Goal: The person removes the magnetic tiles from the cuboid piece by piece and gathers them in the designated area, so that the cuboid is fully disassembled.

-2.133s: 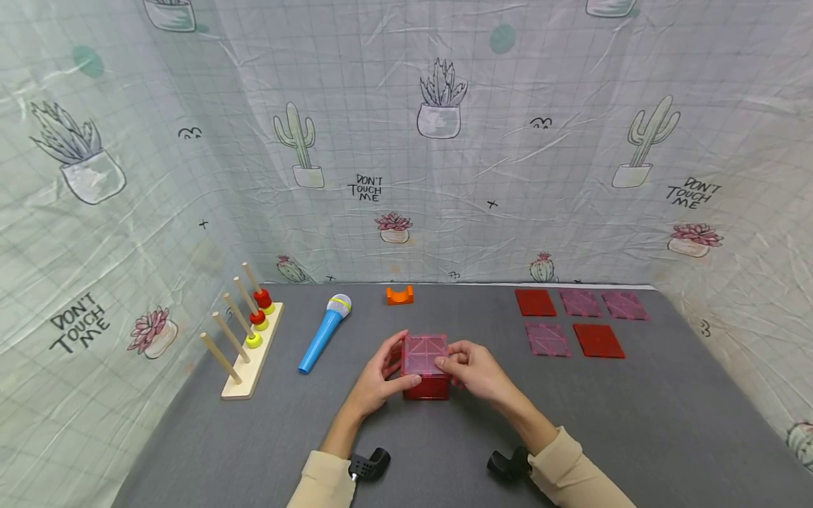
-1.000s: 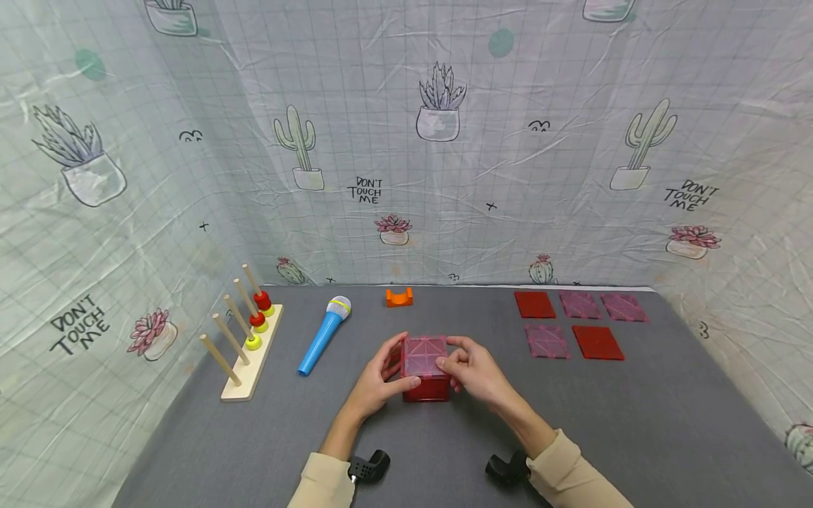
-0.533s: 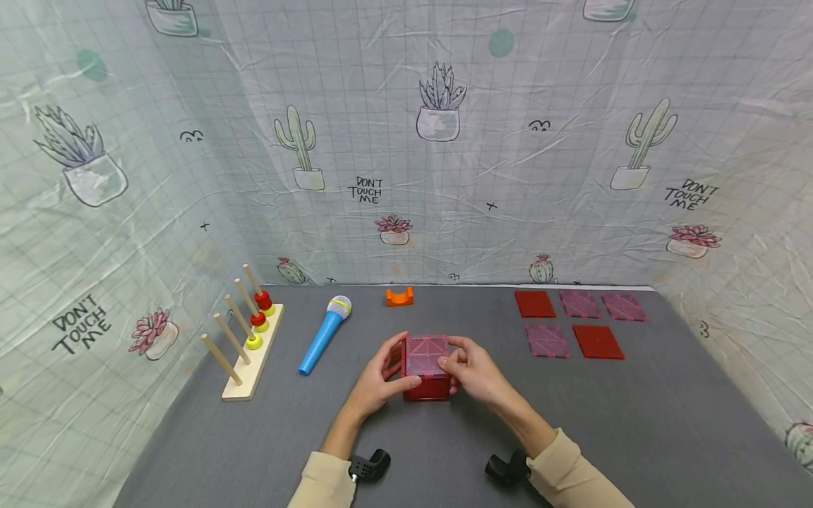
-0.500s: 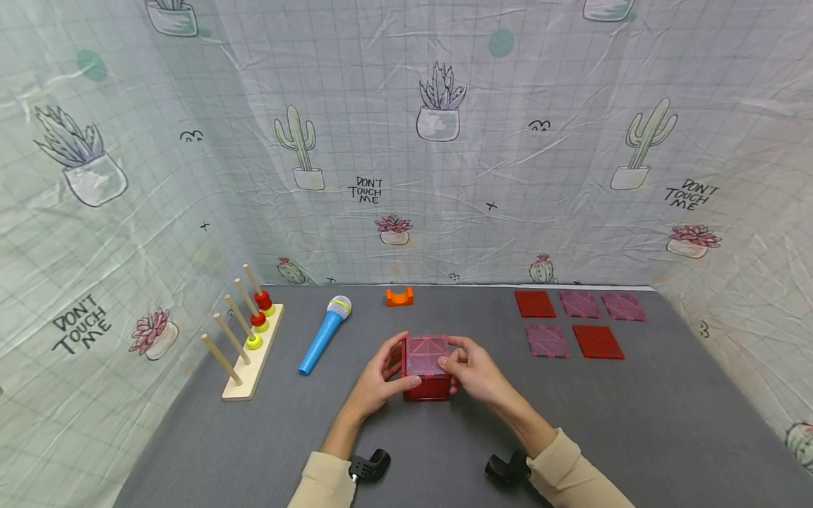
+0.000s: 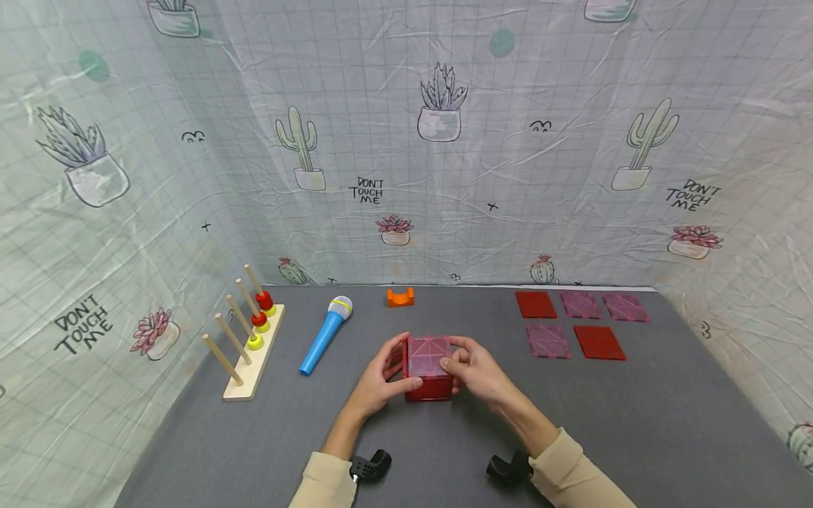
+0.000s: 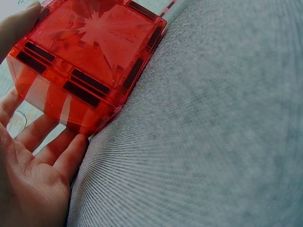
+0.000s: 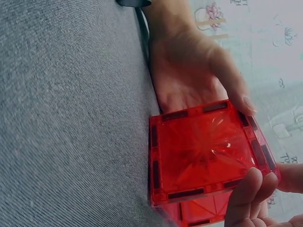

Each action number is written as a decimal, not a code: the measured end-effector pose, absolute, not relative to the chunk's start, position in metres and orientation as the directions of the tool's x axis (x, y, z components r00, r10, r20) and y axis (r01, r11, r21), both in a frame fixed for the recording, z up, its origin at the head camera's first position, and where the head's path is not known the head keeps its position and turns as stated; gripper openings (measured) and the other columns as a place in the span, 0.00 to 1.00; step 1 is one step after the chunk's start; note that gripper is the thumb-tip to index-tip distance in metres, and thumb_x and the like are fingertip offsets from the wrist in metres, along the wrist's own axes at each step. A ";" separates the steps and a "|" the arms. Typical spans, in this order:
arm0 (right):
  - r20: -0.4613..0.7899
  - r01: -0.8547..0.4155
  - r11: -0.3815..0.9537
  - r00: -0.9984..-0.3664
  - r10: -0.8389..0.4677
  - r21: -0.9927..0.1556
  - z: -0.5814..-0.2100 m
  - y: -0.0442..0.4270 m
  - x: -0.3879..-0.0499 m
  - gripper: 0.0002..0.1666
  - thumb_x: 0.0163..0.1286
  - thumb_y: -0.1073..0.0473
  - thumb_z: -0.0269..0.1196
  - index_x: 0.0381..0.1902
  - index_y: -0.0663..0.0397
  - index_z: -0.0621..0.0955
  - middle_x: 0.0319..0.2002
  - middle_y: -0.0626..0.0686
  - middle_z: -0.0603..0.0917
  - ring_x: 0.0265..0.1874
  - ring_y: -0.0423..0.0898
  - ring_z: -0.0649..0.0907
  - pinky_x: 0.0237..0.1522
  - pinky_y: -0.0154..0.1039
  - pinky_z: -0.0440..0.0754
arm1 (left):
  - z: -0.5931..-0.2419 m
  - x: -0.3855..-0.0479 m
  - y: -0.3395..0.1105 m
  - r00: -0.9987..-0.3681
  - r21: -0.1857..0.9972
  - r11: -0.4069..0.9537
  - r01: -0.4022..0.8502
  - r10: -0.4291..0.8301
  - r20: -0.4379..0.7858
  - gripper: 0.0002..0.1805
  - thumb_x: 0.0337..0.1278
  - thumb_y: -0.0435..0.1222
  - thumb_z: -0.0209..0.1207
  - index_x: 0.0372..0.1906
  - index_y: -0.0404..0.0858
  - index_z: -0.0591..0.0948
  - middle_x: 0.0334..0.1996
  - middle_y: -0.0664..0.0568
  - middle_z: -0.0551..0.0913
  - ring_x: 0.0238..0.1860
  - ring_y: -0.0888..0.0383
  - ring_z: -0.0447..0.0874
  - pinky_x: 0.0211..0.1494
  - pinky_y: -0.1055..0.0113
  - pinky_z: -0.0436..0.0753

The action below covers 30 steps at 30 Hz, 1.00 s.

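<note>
A small box of clear red magnetic tiles (image 5: 428,389) stands on the grey table in front of me. A pinkish magnetic tile (image 5: 427,353) lies flat across its top. My left hand (image 5: 376,384) holds the box from the left, thumb at the front and fingers along the side wall; the left wrist view shows those fingers against the red wall (image 6: 71,101). On the right, my right hand (image 5: 479,370) pinches the top tile by its right edge, thumb on the upper face. In the right wrist view its fingertips (image 7: 248,187) meet at the tile's edge.
Several loose red and pinkish magnetic tiles (image 5: 599,343) lie at the back right. An orange curved block (image 5: 400,297) sits at the back middle. Leftward are a blue toy microphone (image 5: 324,339) and a wooden peg stand (image 5: 262,353) with red and yellow rings. A patterned cloth hangs behind.
Both hands stay on the box. The right thumb and the top tile have shifted very slightly rightward; the other things stay in place.
</note>
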State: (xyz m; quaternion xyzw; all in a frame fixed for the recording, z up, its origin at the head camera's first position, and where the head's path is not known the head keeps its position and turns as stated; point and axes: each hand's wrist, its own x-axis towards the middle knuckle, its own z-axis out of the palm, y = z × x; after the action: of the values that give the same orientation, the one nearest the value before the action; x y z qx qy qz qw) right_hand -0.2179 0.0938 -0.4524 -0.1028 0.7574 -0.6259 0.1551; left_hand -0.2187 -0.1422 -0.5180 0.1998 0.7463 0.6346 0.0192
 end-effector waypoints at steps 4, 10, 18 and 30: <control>-0.115 0.048 0.191 -0.928 -0.353 -0.980 -0.452 0.095 -0.218 0.34 0.71 0.64 0.60 0.70 0.70 0.62 0.26 0.49 0.75 0.22 0.43 0.74 0.28 0.34 0.82 | -0.518 -0.219 -0.142 -0.920 0.956 0.111 0.270 0.323 0.222 0.45 0.54 0.39 0.69 0.76 0.47 0.62 0.70 0.47 0.72 0.70 0.48 0.71 0.72 0.51 0.73; -0.132 0.075 0.164 -0.919 -0.371 -0.984 -0.453 0.097 -0.220 0.34 0.71 0.65 0.59 0.69 0.72 0.60 0.27 0.48 0.75 0.23 0.41 0.74 0.27 0.32 0.81 | -0.517 -0.219 -0.140 -0.921 0.960 0.107 0.260 0.327 0.213 0.45 0.54 0.38 0.70 0.77 0.47 0.61 0.70 0.47 0.71 0.70 0.48 0.70 0.73 0.50 0.73; -0.106 0.063 0.122 -0.915 -0.389 -0.991 -0.453 0.098 -0.222 0.31 0.70 0.67 0.59 0.65 0.71 0.60 0.31 0.49 0.76 0.24 0.42 0.74 0.28 0.32 0.82 | -0.515 -0.218 -0.139 -0.930 0.960 0.125 0.249 0.307 0.201 0.43 0.54 0.39 0.70 0.75 0.54 0.63 0.70 0.49 0.72 0.70 0.48 0.71 0.73 0.49 0.72; -0.067 -0.010 0.185 -0.911 -0.406 -0.983 -0.453 0.100 -0.221 0.20 0.73 0.61 0.61 0.55 0.67 0.69 0.33 0.50 0.74 0.26 0.42 0.75 0.30 0.35 0.83 | -0.517 -0.218 -0.142 -0.915 0.951 0.109 0.289 0.323 0.241 0.43 0.55 0.40 0.68 0.75 0.55 0.63 0.70 0.49 0.72 0.70 0.48 0.71 0.72 0.49 0.73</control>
State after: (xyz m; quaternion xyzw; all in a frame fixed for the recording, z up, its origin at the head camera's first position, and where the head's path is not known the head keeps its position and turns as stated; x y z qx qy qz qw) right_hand -0.2208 0.1005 -0.4528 -0.1382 0.7533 -0.6230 0.1589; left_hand -0.2183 -0.1418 -0.5173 0.2055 0.7445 0.6350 0.0133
